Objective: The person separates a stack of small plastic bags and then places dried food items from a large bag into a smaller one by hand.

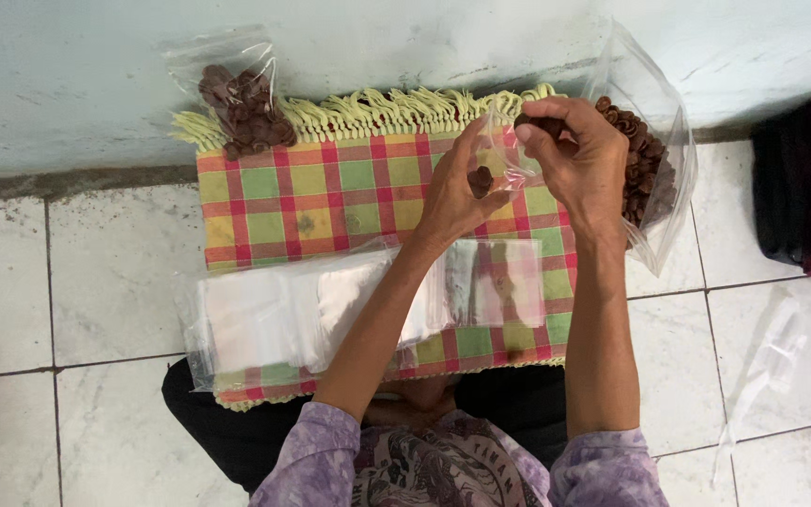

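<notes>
My left hand point(452, 192) holds a small clear plastic bag point(499, 155) open over a plaid cloth point(330, 192); a few brown chips lie inside it. My right hand point(579, 155) pinches several brown chips point(537, 122) at the mouth of that small bag. Just right of my right hand stands a large clear bag of brown chips point(650, 164), leaning against the wall. A small filled bag of chips point(241, 103) rests at the cloth's far left corner.
A stack of empty clear bags point(330, 305) lies across the near part of the cloth. Another loose plastic bag point(767, 361) lies on the white tiled floor at the right. Dark fabric point(809, 188) sits at the right edge by the wall.
</notes>
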